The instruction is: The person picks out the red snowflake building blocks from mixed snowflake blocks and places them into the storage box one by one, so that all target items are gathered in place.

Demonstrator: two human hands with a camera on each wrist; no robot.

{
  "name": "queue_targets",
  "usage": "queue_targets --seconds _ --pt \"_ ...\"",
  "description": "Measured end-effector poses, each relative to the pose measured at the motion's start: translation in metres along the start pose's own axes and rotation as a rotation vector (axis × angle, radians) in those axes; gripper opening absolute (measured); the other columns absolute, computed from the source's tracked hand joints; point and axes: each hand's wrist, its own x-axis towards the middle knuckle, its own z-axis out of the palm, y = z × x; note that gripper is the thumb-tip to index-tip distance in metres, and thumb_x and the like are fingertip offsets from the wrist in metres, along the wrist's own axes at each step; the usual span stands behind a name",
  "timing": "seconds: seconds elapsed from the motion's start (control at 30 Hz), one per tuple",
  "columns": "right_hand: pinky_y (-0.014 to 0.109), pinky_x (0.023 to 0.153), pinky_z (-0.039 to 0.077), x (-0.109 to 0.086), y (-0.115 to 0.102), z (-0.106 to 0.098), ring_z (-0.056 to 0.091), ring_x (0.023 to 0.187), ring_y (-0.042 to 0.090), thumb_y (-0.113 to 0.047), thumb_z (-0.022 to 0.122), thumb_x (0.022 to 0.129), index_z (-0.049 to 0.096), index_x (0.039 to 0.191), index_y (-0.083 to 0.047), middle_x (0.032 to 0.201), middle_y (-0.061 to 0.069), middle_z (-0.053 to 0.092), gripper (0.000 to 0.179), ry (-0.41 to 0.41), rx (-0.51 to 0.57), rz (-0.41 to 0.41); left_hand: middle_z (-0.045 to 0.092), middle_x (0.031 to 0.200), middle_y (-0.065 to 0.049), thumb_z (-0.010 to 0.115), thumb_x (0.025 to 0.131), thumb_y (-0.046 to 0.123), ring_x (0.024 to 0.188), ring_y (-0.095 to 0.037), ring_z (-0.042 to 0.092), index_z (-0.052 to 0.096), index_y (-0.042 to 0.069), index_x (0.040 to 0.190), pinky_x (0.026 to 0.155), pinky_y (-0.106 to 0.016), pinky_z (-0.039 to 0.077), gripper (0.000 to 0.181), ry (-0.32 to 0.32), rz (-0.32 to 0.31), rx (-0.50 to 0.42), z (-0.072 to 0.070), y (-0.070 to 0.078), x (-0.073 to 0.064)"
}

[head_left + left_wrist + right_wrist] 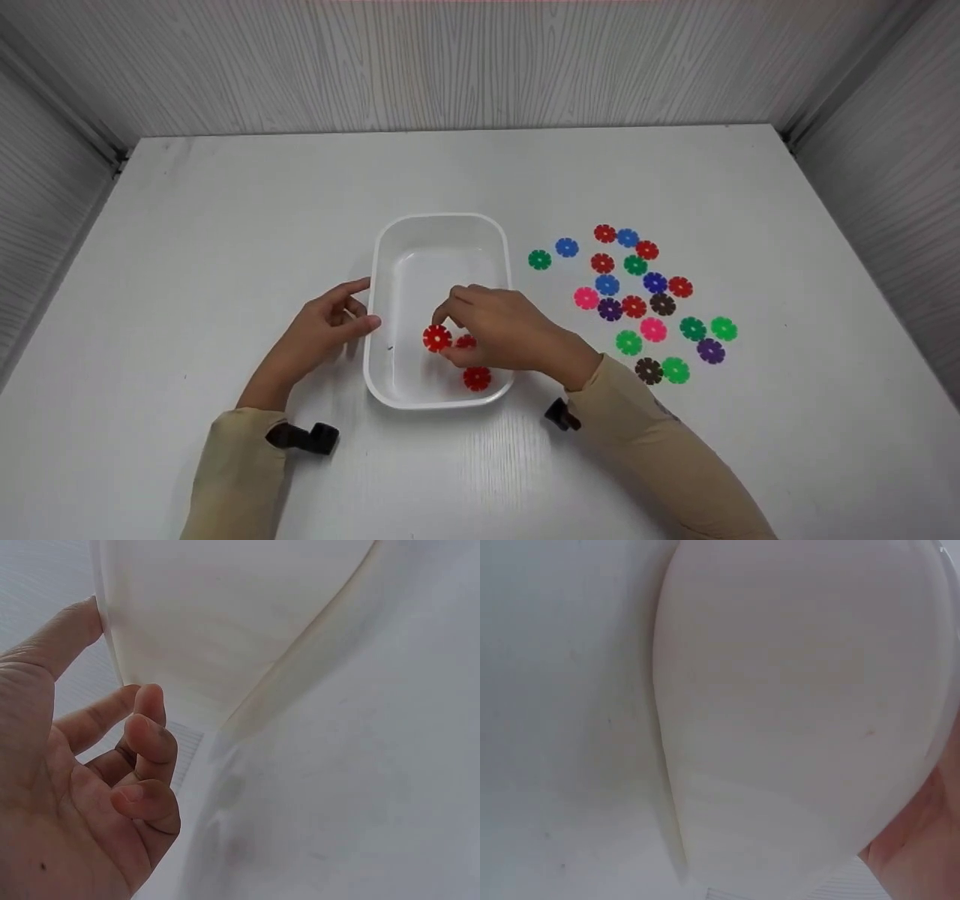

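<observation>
A white plastic tray (439, 405) stands on the table. My right hand (499, 326) reaches over its right rim and pinches a red snowflake disc (437, 338) between thumb and forefinger, above the tray floor. Below lies a second red disc (476, 379) in the tray, and a third (466, 342) is partly hidden by the hand. My left hand (330, 319) touches the tray's left rim with thumb and forefinger, its other fingers loosely bent. The left wrist view has that hand (97, 757) beside the tray wall (202, 630). In the right wrist view, the tray's outer wall (780, 690) hides the fingertips.
Right of the tray, several notched discs lie scattered, among them green (539, 259), blue (567, 247), pink (653, 329), purple (711, 351), brown (649, 370) and red (681, 286) ones. Panels (450, 67) close off the back and sides of the white table (262, 195).
</observation>
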Motion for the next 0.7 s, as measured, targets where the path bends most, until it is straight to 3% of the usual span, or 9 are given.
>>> queue_targets --seconds 0.17,0.4,0.57,0.7 --pt "0.028 0.076 0.054 -0.001 0.003 0.000 0.061 0.094 0.015 -0.035 0.073 0.085 0.061 0.124 -0.015 0.111 0.004 0.061 0.046 0.038 0.021 0.006 0.055 0.102 -0.006 0.068 0.090 0.033 0.078 -0.012 0.050 0.042 0.016 0.146 0.066 -0.024 0.040 0.064 0.002 0.011 -0.002 0.000 0.000 0.000" --pt "0.028 0.082 0.055 -0.008 0.017 -0.002 0.063 0.099 0.017 -0.026 0.075 0.085 0.063 0.118 -0.015 0.111 0.005 0.061 0.037 0.179 0.046 0.022 0.054 0.102 -0.005 0.067 0.090 0.034 0.077 -0.012 0.050 0.041 0.017 0.146 0.066 -0.025 0.040 0.064 0.002 0.009 0.004 0.000 -0.001 0.000" --pt "0.032 0.078 0.057 -0.015 0.039 -0.006 0.064 0.093 0.023 -0.019 0.073 0.086 0.062 0.116 -0.011 0.107 0.010 0.061 0.033 0.287 0.118 0.059 0.054 0.101 -0.006 0.067 0.090 0.033 0.078 -0.013 0.048 0.041 0.016 0.146 0.064 -0.024 0.040 0.065 0.001 0.003 0.000 0.001 0.000 0.000" --pt "0.036 0.079 0.057 -0.023 0.064 -0.013 0.060 0.092 0.027 -0.018 0.071 0.088 0.061 0.120 -0.011 0.107 0.012 0.060 0.035 0.331 0.195 0.156 0.054 0.102 -0.007 0.067 0.090 0.032 0.079 -0.014 0.048 0.041 0.016 0.147 0.064 -0.024 0.040 0.064 0.005 -0.003 0.008 0.000 0.001 -0.001"
